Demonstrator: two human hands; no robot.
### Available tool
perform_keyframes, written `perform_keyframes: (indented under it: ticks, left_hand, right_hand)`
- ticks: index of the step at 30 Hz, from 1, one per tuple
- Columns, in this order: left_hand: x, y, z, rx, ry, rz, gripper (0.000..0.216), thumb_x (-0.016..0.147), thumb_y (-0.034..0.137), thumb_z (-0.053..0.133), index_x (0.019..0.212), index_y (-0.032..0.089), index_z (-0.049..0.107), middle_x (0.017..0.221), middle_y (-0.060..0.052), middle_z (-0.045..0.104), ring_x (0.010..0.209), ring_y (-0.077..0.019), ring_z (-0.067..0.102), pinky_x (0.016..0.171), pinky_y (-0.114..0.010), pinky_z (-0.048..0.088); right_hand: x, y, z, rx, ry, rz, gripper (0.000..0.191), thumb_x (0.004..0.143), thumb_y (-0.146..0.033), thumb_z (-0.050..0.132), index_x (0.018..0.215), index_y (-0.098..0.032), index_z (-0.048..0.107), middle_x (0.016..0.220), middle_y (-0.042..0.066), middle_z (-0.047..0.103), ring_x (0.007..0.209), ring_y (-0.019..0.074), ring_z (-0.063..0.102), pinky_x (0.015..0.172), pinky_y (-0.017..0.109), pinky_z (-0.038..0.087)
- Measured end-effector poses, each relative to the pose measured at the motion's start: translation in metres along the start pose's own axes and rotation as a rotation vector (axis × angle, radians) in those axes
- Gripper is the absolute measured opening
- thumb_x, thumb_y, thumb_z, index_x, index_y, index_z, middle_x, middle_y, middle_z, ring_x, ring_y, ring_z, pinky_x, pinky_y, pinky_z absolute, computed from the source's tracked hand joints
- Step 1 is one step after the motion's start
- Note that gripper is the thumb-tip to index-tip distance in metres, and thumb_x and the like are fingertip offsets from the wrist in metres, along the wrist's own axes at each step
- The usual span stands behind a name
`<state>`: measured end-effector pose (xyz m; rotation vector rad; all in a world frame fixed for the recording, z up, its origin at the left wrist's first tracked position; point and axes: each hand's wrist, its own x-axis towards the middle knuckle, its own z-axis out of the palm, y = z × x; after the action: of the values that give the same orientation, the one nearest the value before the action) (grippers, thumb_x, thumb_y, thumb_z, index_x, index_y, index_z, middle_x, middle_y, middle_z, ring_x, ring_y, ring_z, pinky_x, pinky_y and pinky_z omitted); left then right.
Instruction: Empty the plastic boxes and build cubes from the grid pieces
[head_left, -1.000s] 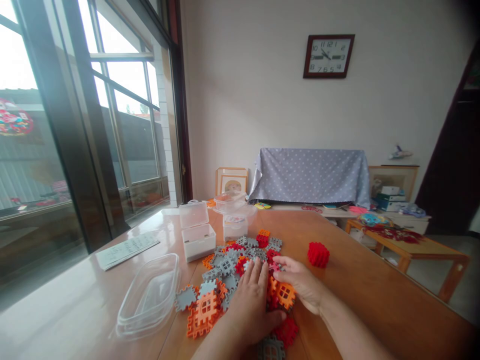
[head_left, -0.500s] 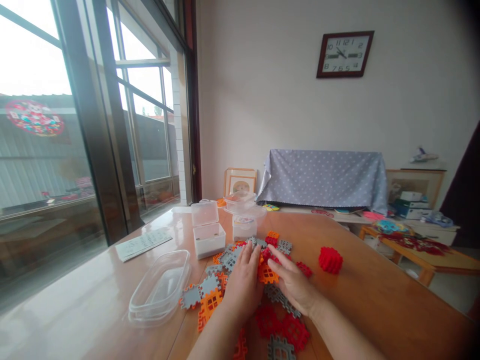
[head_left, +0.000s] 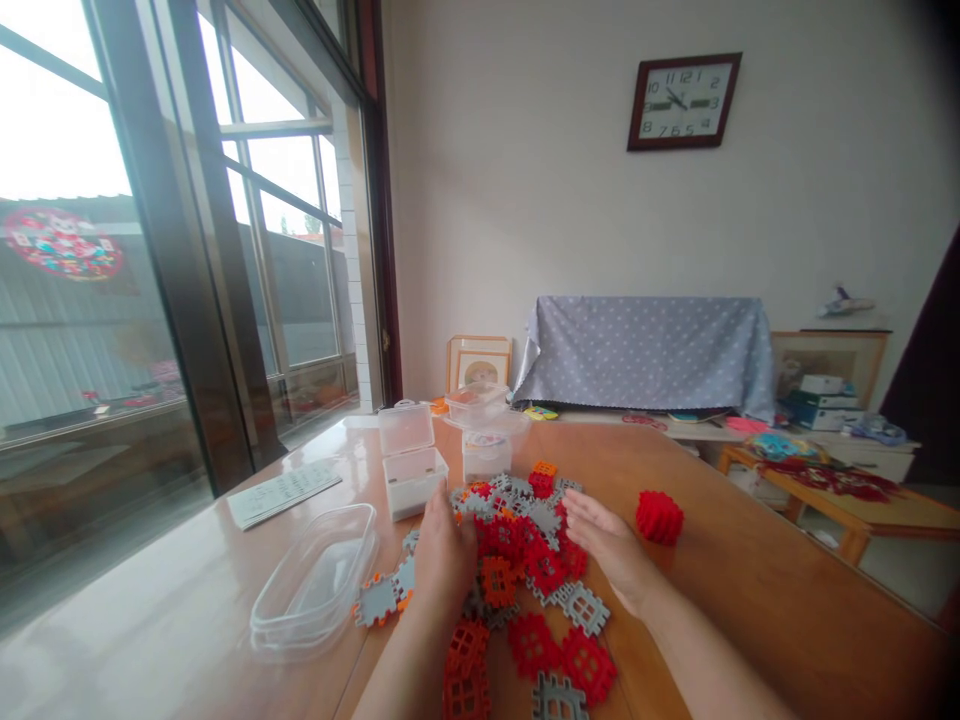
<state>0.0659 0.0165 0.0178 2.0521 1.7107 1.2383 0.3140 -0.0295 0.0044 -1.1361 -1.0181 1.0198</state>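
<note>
A gray window tile [head_left: 559, 699] lies at the near edge of the interlocking-tile pile [head_left: 517, 535] on the wooden surface [head_left: 735, 630]. The left hand [head_left: 444, 550], grip open and cupped, and right hand [head_left: 609, 550], grip open and flatter, flank the pile; a hinged box [head_left: 415, 490] stands off its far left.

Left hand [head_left: 445, 548] and right hand [head_left: 606, 545] wider apart, red pieces [head_left: 545, 566] exposed between

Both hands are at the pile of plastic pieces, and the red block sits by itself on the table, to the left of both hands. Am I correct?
Not quite: the head view shows the red block to the right of both the left hand and the right hand. The rest stands: both hands are at the pile of plastic pieces.
</note>
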Motion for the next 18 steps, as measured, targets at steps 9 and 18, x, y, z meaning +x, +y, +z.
perform_keyframes:
  ticks: [9, 18]
  left_hand:
    - [-0.01, 0.02, 0.001, 0.175, -0.058, 0.165, 0.047, 0.098, 0.034, 0.042, 0.142, 0.018, 0.049, 0.141, -0.014, 0.057, 0.131, -0.0293, 0.052, 0.111, -0.043, 0.037]
    - [-0.034, 0.05, 0.007, 0.151, -0.228, 0.386, 0.054, 0.097, 0.05, 0.047, 0.143, 0.023, 0.05, 0.142, -0.009, 0.059, 0.134, -0.0297, 0.049, 0.113, -0.047, 0.032]
  right_hand:
    - [0.026, 0.038, -0.048, -0.541, 0.272, -0.016, 0.059, 0.08, -0.032, 0.068, 0.137, -0.019, 0.057, 0.141, 0.017, 0.06, 0.136, 0.0324, 0.052, 0.117, 0.05, 0.034]
    - [0.017, 0.029, -0.024, -0.331, 0.139, -0.091, 0.054, 0.088, -0.043, 0.059, 0.137, -0.021, 0.055, 0.132, 0.014, 0.068, 0.123, 0.025, 0.064, 0.109, 0.04, 0.045]
